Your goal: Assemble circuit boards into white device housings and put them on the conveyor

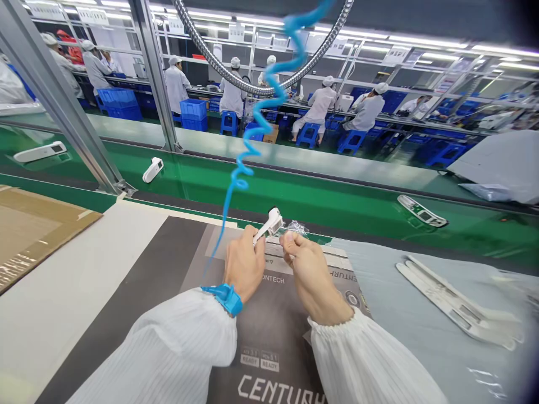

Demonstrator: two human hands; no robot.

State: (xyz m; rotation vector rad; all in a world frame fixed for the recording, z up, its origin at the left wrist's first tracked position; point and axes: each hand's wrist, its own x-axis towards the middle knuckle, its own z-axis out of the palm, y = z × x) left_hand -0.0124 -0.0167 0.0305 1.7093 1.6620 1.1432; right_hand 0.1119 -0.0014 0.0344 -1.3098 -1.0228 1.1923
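My left hand [245, 262] is closed around a slim white handheld device [274, 222], its wider head with a small display window pointing up and away. A blue strap [229, 299] circles my left wrist, and a coiled blue cord [257, 120] rises from near it. Close beside the device's head, my right hand [311, 275] is closed with thumb and forefinger pinched together; what they hold, if anything, is too small to make out. Crumpled clear plastic [297, 227] lies just behind those fingertips. Under both hands is a dark printed cardboard sheet [269, 322].
Similar white devices lie along the green conveyor belt [202, 174] ahead. White shell parts [455, 306] rest on the grey surface at right. Brown cardboard [37, 230] lies at left. A metal post [63, 95] stands front left; several seated co-workers are beyond.
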